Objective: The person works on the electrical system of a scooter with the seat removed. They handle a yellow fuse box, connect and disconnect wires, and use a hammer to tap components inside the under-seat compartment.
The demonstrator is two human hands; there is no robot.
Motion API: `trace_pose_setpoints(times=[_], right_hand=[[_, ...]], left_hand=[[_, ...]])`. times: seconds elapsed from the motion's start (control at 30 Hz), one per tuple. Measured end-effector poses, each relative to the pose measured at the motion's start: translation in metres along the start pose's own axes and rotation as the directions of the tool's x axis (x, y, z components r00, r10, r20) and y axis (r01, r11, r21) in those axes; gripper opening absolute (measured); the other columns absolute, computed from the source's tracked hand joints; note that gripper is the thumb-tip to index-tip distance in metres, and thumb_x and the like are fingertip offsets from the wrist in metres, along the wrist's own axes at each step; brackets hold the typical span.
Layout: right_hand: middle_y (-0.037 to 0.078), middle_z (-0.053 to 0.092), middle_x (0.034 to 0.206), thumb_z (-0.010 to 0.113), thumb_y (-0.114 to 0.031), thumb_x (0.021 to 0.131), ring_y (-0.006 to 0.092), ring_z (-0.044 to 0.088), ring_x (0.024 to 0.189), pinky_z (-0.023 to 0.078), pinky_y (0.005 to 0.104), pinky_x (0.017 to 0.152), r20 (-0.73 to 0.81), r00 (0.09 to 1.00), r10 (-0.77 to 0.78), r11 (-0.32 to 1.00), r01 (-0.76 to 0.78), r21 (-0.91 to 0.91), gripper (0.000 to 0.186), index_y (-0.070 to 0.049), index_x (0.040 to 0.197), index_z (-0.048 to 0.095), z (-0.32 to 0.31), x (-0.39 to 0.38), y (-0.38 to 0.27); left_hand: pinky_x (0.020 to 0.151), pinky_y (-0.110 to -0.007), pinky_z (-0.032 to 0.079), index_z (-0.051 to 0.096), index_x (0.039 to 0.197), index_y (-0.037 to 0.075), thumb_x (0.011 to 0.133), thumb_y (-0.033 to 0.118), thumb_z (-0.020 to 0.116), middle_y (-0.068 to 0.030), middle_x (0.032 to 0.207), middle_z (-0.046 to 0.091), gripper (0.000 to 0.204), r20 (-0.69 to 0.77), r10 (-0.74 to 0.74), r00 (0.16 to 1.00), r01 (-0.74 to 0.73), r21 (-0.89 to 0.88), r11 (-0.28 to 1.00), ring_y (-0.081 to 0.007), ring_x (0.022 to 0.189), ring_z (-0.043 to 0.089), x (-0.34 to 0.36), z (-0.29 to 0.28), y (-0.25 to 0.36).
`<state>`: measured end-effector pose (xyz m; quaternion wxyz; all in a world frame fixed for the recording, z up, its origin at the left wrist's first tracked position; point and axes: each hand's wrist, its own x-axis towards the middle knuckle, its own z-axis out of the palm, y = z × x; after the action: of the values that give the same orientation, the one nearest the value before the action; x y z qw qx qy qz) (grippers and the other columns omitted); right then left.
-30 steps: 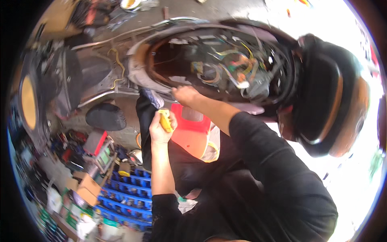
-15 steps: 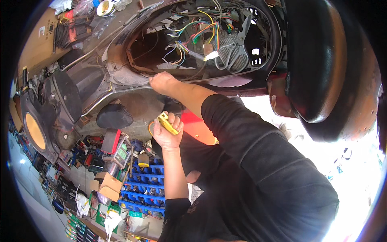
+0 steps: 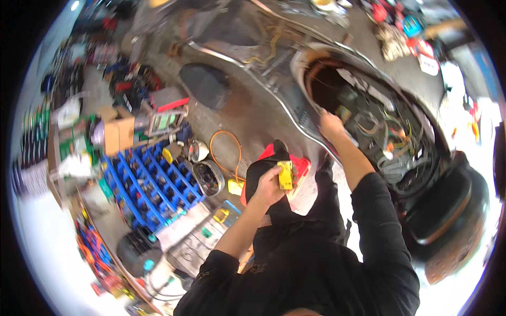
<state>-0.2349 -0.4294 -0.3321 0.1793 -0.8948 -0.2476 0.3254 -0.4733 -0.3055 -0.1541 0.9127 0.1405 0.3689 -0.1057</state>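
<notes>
My left hand (image 3: pixel 270 186) is closed round a small yellow block-shaped tool (image 3: pixel 285 175), above my dark-clothed legs and a red plastic object (image 3: pixel 298 163). Up and to its right, my right hand (image 3: pixel 331 126) has curled fingers at the near rim of a stripped scooter body (image 3: pixel 301 66); what they grip is too blurred to make out. Inside the oval opening lie coloured wires (image 3: pixel 385 129) and grey scissors (image 3: pixel 390 168). A black seat (image 3: pixel 437 205) stands hinged up at the right end.
At left are a blue parts organiser (image 3: pixel 143 192), a cardboard box (image 3: pixel 119 136), an orange cable loop (image 3: pixel 225 134) and many tools. A loose dark pad (image 3: pixel 203 84) lies beside the scooter's floorboard. More clutter (image 3: pixel 395 42) lies beyond the scooter.
The view has swung left, showing more bench clutter and shifting the scooter rightward and tilted. My left hand still holds the yellow tool; my right hand remains at the rim.
</notes>
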Motion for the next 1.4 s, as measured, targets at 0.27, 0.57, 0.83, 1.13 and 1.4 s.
trace_pose_setpoints(times=[0.27, 0.57, 0.83, 1.13, 1.4], right_hand=[[0.025, 0.067, 0.114, 0.053, -0.040, 0.096, 0.0415, 0.065, 0.104, 0.053, 0.0496, 0.086, 0.026, 0.995, 0.093, 0.967, -0.084, -0.242, 0.063, -0.004, 0.145, 0.035, -0.012, -0.009, -0.012], [0.031, 0.060, 0.119, 0.061, -0.031, 0.090, 0.0432, 0.061, 0.111, 0.050, 0.0483, 0.091, 0.140, 0.956, 0.257, 0.905, -0.187, -0.383, 0.082, 0.008, 0.149, 0.019, -0.012, -0.008, -0.025], [0.022, 0.065, 0.106, 0.063, -0.028, 0.088, 0.0370, 0.062, 0.103, 0.052, 0.0445, 0.086, 0.346, 0.815, 0.464, 0.867, -0.339, -0.365, 0.068, 0.004, 0.141, 0.032, -0.058, 0.041, -0.084], [0.017, 0.064, 0.099, 0.059, -0.026, 0.092, 0.0345, 0.062, 0.092, 0.051, 0.0463, 0.078, 0.511, 0.813, 0.280, 0.923, -0.373, 0.089, 0.044, -0.001, 0.126, 0.045, -0.081, 0.168, -0.248], [0.012, 0.063, 0.087, 0.055, -0.021, 0.095, 0.0287, 0.061, 0.077, 0.049, 0.0432, 0.065, 0.944, 0.285, -0.164, 0.531, -0.782, 0.328, 0.022, -0.006, 0.111, 0.054, 0.041, 0.305, -0.349]], left_hand=[[0.101, -0.054, 0.044, 0.051, 0.133, 0.012, 0.102, 0.038, 0.049, -0.0103, 0.132, 0.057, 0.041, -0.034, 0.409, 0.912, -0.408, -0.188, 0.893, -0.0295, 0.123, 0.054, -0.119, -0.085, 0.035], [0.096, -0.047, 0.049, 0.048, 0.135, 0.010, 0.101, 0.035, 0.052, -0.0088, 0.132, 0.058, 0.043, -0.238, 0.619, 0.749, -0.653, -0.430, 0.624, -0.0290, 0.121, 0.057, -0.153, -0.194, 0.111], [0.099, -0.042, 0.051, 0.047, 0.134, 0.006, 0.097, 0.015, 0.058, -0.0143, 0.124, 0.062, 0.039, -0.151, 0.778, 0.610, -0.767, -0.359, 0.532, -0.0287, 0.117, 0.061, -0.184, -0.170, 0.310], [0.103, -0.036, 0.051, 0.048, 0.129, 0.000, 0.093, -0.001, 0.057, -0.0119, 0.119, 0.061, 0.037, -0.461, 0.841, 0.283, -0.938, -0.317, 0.142, -0.0263, 0.113, 0.062, -0.258, -0.230, 0.376], [0.098, -0.036, 0.053, 0.055, 0.120, -0.001, 0.094, 0.005, 0.062, -0.0106, 0.111, 0.064, 0.027, -0.794, 0.551, 0.256, -0.966, -0.229, 0.119, -0.0218, 0.104, 0.063, -0.255, -0.267, 0.390]])
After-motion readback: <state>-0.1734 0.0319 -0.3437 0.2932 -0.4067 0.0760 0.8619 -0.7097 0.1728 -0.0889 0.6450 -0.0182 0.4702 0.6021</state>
